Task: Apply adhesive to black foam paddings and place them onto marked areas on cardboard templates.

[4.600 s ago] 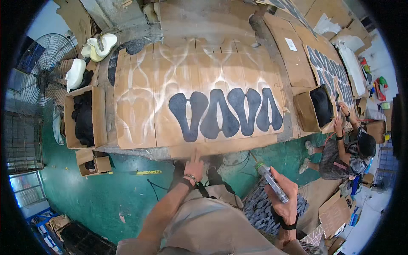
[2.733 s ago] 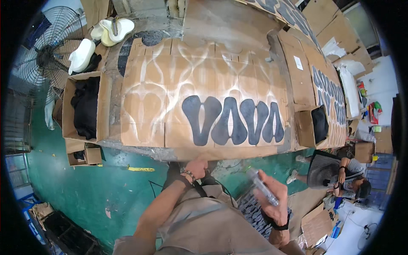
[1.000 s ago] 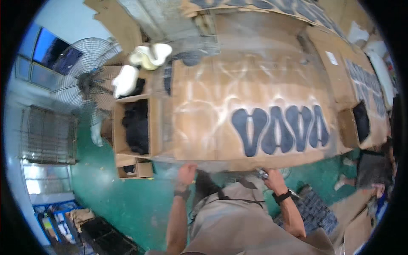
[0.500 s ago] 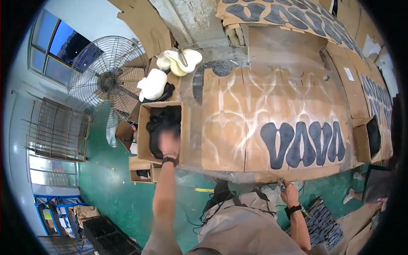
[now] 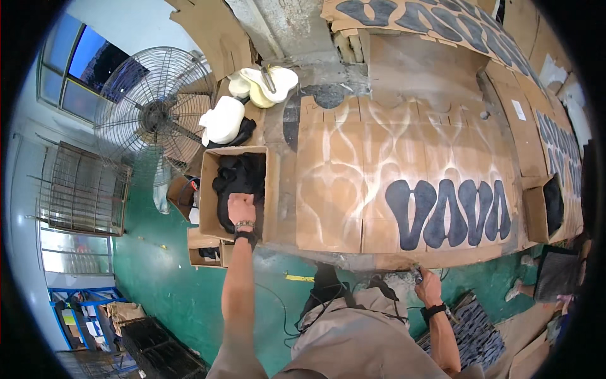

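My left hand (image 5: 242,208) reaches into a cardboard box (image 5: 270,189) at the left of the table. Its fingers are curled down against crumpled black fabric pieces (image 5: 237,174); the fingertips are hidden. My right hand (image 5: 429,287) is closed around a small metal spray gun (image 5: 417,274), held low at the table's front edge. Between the hands lies a cardboard sheet (image 5: 334,211) with whitish sprayed outlines. On its right part, several dark grey cut-out pieces (image 5: 409,215) stand in a row, wide at the ends and narrow in the middle.
White and cream moulded foam pads (image 5: 224,120) sit behind the box. A caged fan (image 5: 153,117) stands at the far left. Another box (image 5: 535,208) with black material is at the right. More dark pieces cover a raised board (image 5: 435,22) at the back. A cable (image 5: 282,306) hangs by my legs.
My left hand, blurred before, now shows as a clear fist, slightly higher in the box. The view has shifted a little. My right hand stays at the table edge with the spray gun.
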`<action>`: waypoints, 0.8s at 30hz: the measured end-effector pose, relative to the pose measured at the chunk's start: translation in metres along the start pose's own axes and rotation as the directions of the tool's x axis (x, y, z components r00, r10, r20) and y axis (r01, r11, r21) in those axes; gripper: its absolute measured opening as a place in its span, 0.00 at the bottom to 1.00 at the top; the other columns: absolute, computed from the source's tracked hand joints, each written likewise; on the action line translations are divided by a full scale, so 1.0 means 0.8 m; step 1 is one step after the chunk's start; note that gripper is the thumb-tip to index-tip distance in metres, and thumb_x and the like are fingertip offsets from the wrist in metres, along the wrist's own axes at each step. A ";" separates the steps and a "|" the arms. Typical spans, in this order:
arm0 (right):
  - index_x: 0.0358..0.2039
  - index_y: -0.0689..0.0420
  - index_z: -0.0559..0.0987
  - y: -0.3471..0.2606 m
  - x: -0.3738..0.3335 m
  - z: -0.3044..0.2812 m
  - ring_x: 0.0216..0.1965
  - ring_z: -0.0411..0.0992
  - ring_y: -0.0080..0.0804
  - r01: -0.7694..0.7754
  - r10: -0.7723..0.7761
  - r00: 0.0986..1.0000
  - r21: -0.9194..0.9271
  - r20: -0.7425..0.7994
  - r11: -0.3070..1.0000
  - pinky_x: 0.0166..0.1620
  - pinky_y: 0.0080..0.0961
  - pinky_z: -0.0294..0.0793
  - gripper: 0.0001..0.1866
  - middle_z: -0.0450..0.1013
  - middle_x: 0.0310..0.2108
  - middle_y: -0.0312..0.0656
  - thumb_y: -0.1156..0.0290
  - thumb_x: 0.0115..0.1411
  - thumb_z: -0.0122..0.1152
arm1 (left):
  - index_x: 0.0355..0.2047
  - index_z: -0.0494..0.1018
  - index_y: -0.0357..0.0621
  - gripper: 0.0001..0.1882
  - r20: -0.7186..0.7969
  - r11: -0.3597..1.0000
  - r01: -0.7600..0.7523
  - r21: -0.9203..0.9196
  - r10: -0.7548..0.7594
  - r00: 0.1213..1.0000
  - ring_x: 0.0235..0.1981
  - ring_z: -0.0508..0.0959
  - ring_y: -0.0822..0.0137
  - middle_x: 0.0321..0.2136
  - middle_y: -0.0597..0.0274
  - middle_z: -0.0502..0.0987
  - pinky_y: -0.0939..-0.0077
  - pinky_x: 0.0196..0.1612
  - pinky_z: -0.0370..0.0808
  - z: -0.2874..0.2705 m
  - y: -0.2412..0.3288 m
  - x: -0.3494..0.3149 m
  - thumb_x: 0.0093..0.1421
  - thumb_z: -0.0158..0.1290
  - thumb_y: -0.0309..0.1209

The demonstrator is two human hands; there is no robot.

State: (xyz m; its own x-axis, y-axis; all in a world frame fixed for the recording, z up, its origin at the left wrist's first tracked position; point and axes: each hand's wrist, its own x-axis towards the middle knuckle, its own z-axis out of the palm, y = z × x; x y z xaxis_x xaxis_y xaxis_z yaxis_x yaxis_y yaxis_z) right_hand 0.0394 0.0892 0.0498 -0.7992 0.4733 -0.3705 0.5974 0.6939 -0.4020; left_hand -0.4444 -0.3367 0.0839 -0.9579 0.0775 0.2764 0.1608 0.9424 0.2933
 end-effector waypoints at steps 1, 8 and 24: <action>0.50 0.61 0.78 -0.001 0.002 0.000 0.41 0.78 0.64 0.006 -0.006 1.000 0.006 0.003 1.000 0.45 0.53 0.79 0.28 0.80 0.38 0.62 0.78 0.43 0.62 | 0.29 0.82 0.42 0.05 -0.082 1.000 -0.020 -0.020 0.018 0.996 0.42 0.78 0.47 0.33 0.50 0.79 0.53 0.47 0.75 -0.008 -0.003 0.001 0.58 0.62 0.30; 0.53 0.62 0.79 0.009 0.003 0.004 0.43 0.78 0.64 0.009 -0.010 0.998 0.003 0.065 1.000 0.46 0.52 0.79 0.31 0.80 0.40 0.62 0.79 0.43 0.61 | 0.32 0.73 0.37 0.12 -0.280 0.969 -0.101 -0.224 0.035 0.959 0.34 0.73 0.44 0.29 0.46 0.72 0.52 0.42 0.71 -0.104 0.060 -0.018 0.71 0.51 0.32; 0.55 0.52 0.80 0.014 0.002 -0.004 0.46 0.76 0.66 -0.025 0.022 0.999 0.060 0.039 0.998 0.47 0.54 0.76 0.27 0.79 0.44 0.61 0.79 0.52 0.58 | 0.30 0.73 0.43 0.14 0.611 0.313 0.580 -0.752 -0.002 0.792 0.27 0.74 0.76 0.27 0.71 0.74 0.76 0.29 0.75 -0.006 0.214 -0.147 0.69 0.60 0.36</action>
State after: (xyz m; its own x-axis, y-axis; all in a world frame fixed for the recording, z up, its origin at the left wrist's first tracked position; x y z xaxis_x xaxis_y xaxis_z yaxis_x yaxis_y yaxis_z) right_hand 0.0443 0.0996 0.0476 -0.7825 0.4670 -0.4118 0.6197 0.6480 -0.4427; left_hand -0.3030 -0.1858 0.1058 -0.9040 0.2585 -0.3404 -0.3267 0.0956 0.9403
